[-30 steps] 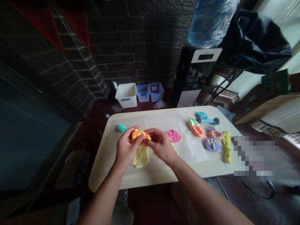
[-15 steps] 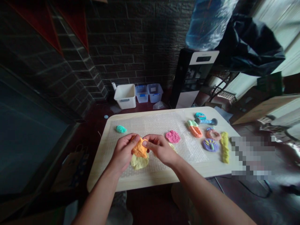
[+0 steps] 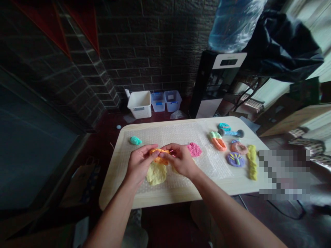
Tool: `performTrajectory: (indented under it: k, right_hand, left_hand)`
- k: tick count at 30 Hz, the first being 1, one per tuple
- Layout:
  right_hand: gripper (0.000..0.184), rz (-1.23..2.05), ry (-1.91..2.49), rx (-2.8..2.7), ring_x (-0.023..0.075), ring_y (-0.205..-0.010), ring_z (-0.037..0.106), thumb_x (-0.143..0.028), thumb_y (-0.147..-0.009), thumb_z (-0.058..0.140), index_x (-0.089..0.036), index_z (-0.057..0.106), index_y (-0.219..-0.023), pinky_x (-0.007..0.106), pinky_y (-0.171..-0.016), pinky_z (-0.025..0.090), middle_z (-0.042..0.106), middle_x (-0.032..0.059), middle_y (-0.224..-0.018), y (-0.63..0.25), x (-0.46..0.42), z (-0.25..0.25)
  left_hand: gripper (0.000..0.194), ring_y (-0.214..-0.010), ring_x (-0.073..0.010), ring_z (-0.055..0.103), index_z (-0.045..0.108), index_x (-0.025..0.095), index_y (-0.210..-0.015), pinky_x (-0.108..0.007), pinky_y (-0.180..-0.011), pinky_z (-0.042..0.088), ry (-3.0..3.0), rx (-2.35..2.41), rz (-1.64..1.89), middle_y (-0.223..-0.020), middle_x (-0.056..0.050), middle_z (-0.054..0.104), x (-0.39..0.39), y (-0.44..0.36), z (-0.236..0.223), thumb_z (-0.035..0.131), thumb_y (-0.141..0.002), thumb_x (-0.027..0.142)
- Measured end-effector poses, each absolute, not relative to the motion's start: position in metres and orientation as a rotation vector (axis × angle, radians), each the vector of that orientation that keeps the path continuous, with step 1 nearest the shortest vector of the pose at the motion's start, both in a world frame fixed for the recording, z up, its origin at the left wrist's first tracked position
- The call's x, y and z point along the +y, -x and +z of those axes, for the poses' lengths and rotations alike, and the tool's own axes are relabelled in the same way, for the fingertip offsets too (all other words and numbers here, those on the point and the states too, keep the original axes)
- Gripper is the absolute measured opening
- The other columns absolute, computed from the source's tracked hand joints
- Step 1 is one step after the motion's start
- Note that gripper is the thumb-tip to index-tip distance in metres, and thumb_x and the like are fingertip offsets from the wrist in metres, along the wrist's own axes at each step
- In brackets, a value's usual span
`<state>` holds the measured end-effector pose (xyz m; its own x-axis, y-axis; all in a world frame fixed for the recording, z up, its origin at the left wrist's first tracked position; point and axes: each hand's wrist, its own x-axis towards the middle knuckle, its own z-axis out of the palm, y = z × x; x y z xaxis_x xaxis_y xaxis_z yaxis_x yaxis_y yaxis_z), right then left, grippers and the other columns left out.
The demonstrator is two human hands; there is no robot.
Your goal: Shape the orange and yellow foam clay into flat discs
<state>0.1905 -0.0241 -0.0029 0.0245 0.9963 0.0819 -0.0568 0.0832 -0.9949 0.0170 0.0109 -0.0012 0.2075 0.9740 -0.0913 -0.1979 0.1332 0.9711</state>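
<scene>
Both my left hand [image 3: 141,162] and my right hand [image 3: 181,160] pinch a piece of orange modelling clay [image 3: 161,159] between thumbs and fingers, held above the table. Just below it, a flattened pale yellow clay piece [image 3: 156,174] lies on bubble wrap [image 3: 173,132]. Another pale yellow bit is mostly hidden behind my right hand. Right of that hand sits a flat pink clay piece [image 3: 194,149] with a bumpy surface. A teal-green clay lump [image 3: 136,140] rests farther left.
Finished-looking clay shapes stand at the table's right: an orange and green loop [image 3: 218,141], a blue bar with grey ends [image 3: 231,133], a purple disc [image 3: 235,159] and a yellow twisted strip [image 3: 252,162]. Beyond the table are a white bin [image 3: 141,105] and a water dispenser [image 3: 217,82].
The orange clay has been turned and folded between my fingers, so it now looks narrower. More of the pale yellow piece below shows. The view has shifted slightly.
</scene>
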Motion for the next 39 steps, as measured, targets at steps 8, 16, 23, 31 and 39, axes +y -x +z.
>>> performTrajectory:
  k: [8, 16, 23, 31, 39]
  right_hand:
    - [0.041, 1.414, 0.987, -0.908, 0.0121, -0.059, 0.058, -0.053, -0.074, 0.093, -0.016, 0.076, -0.081, 0.027, -0.058, 0.045, 0.07, 0.0005, -0.07, -0.187, -0.023, 0.0]
    - [0.043, 1.33, 1.041, -0.929, 0.0112, -0.062, 0.061, -0.045, -0.069, 0.098, -0.016, 0.08, -0.095, 0.025, -0.057, 0.045, 0.074, 0.0011, -0.077, -0.193, -0.02, 0.0]
    - [0.037, 1.464, 0.964, -0.91, 0.0111, -0.063, 0.059, -0.042, -0.066, 0.1, -0.016, 0.079, -0.083, 0.026, -0.062, 0.045, 0.072, 0.0001, -0.074, -0.19, -0.022, 0.005]
    - [0.041, 1.359, 0.991, -0.898, 0.0114, -0.059, 0.05, -0.052, -0.073, 0.093, -0.016, 0.076, -0.078, 0.028, -0.059, 0.037, 0.065, 0.0, -0.068, -0.187, -0.021, 0.002]
    - [0.035, 1.556, 0.93, -0.704, 0.0133, -0.061, 0.054, -0.044, -0.068, 0.093, -0.017, 0.072, -0.072, 0.028, -0.059, 0.043, 0.065, 0.0026, -0.07, -0.183, -0.02, 0.001]
  left_hand:
    - [0.043, -0.069, -0.0186, 0.071, 0.083, 0.01, -0.086, -0.03, -0.071, 0.056, -0.922, 0.899, 0.955, -0.076, -0.009, 0.079, 0.009, -0.017, 0.014, 0.102, -0.06, 0.038]
    - [0.039, -0.085, -0.0191, 0.072, 0.083, 0.012, -0.091, -0.032, -0.083, 0.056, -0.869, 0.869, 1.128, -0.09, -0.009, 0.08, 0.014, -0.017, 0.016, 0.099, -0.066, 0.037]
    - [0.049, -0.087, -0.0177, 0.072, 0.08, 0.014, -0.1, -0.029, -0.08, 0.056, -0.8, 0.933, 1.257, -0.096, -0.006, 0.078, 0.016, -0.018, 0.008, 0.1, -0.065, 0.041]
    - [0.044, -0.09, -0.02, 0.075, 0.077, 0.013, -0.104, -0.032, -0.083, 0.058, -0.789, 0.774, 0.972, -0.101, -0.01, 0.08, 0.001, -0.031, 0.009, 0.098, -0.071, 0.034]
    - [0.034, -0.086, -0.0211, 0.074, 0.08, 0.012, -0.092, -0.03, -0.077, 0.055, -0.71, 0.773, 0.98, -0.094, -0.01, 0.081, 0.006, -0.03, 0.008, 0.097, -0.068, 0.029]
